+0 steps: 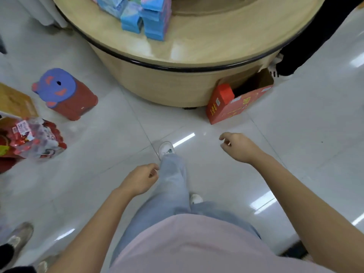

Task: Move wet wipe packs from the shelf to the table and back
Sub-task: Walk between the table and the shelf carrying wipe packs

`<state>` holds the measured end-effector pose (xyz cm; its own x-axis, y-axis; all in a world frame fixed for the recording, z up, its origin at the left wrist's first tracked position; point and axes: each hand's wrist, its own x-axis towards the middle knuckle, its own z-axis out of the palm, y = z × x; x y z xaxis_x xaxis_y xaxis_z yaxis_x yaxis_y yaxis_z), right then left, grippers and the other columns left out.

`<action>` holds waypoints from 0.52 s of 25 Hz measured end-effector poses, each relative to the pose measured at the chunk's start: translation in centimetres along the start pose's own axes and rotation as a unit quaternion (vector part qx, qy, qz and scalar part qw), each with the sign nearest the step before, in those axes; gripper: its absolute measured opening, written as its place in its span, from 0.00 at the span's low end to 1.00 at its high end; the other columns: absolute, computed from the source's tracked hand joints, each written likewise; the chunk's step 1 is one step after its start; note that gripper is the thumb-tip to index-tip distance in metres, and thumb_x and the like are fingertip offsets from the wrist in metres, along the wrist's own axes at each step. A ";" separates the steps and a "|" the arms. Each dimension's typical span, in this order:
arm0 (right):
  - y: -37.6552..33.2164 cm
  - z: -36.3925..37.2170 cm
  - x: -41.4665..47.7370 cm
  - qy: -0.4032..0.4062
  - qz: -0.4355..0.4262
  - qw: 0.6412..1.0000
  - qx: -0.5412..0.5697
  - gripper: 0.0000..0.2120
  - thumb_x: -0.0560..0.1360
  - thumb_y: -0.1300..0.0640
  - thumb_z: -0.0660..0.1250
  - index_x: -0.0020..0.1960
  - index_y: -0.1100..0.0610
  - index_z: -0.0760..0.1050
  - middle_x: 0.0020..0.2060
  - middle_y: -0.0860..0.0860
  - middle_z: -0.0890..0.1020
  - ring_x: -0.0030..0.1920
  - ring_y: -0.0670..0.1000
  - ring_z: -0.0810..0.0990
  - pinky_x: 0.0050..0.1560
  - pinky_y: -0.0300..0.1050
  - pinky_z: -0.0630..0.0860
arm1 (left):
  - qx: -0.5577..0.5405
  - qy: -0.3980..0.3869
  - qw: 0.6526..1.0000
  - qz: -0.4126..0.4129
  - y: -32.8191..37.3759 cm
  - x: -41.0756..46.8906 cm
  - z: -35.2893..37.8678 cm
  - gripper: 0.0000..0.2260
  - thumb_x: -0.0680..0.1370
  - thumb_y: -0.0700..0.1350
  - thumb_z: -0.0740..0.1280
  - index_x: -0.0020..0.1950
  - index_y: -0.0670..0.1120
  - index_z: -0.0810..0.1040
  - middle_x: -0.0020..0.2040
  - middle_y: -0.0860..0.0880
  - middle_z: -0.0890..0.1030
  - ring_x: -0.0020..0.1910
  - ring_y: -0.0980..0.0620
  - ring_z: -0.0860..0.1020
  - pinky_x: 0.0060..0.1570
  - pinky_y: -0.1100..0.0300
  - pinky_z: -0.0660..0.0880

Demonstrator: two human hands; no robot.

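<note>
Head view: the person is standing on a pale tiled floor facing a round wooden table, one white shoe leading the other; the left hand is hanging beside the thigh, fingers loosely curled and holding nothing; the right hand is reaching slightly forward, fingers likewise slack and carrying nothing; the wet wipe packs are sitting on the table top, forward of both hands and well apart from them; the left hand is lying more directly in line with them, while the right is extending farther toward the table, so neither is clearly the nearer; the packs are forming one tall upright stack of blue wrappers, a shorter stack touching its left side, and further packs cut by the upper edge, so an exact count cannot be given, nor can the long axis of a single pack be told; no shelf is showing; on the floor are lying one open red cardboard box against the table base, one bear-faced stool, and one shrink-wrapped pack of red cans.
</note>
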<state>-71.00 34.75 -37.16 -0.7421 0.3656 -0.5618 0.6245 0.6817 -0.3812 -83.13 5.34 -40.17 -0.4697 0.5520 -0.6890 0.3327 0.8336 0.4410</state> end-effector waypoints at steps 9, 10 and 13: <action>-4.7 -3.8 13.4 -0.077 0.048 0.995 -0.034 0.16 0.79 0.57 0.58 0.66 0.56 0.71 0.57 0.55 0.79 0.57 0.54 0.76 0.54 0.43 0.70 | -0.056 0.011 0.998 0.019 -1.2 14.1 -18.4 0.12 0.79 0.43 0.63 0.61 0.47 0.76 0.49 0.51 0.79 0.50 0.51 0.78 0.55 0.59 0.73; -5.2 -4.3 14.7 -0.083 0.053 0.995 -0.031 0.16 0.79 0.57 0.58 0.66 0.56 0.71 0.57 0.55 0.79 0.57 0.54 0.76 0.54 0.43 0.70 | -0.053 0.023 0.998 0.029 -0.7 15.8 -21.0 0.12 0.79 0.43 0.63 0.61 0.47 0.76 0.49 0.51 0.79 0.51 0.50 0.78 0.55 0.57 0.74; -6.8 -6.1 18.9 -0.101 0.063 0.993 -0.025 0.16 0.78 0.57 0.58 0.65 0.56 0.71 0.57 0.54 0.80 0.57 0.54 0.77 0.53 0.43 0.71 | -0.048 0.070 0.995 0.046 1.2 20.7 -28.1 0.12 0.79 0.43 0.63 0.62 0.46 0.76 0.52 0.48 0.80 0.53 0.48 0.78 0.56 0.56 0.74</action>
<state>-90.75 40.87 -40.66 -0.5907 0.3191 -0.7411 0.6930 0.6710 -0.2635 -115.44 18.37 -37.76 -0.5528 0.6177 -0.5593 0.3032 0.7743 0.5555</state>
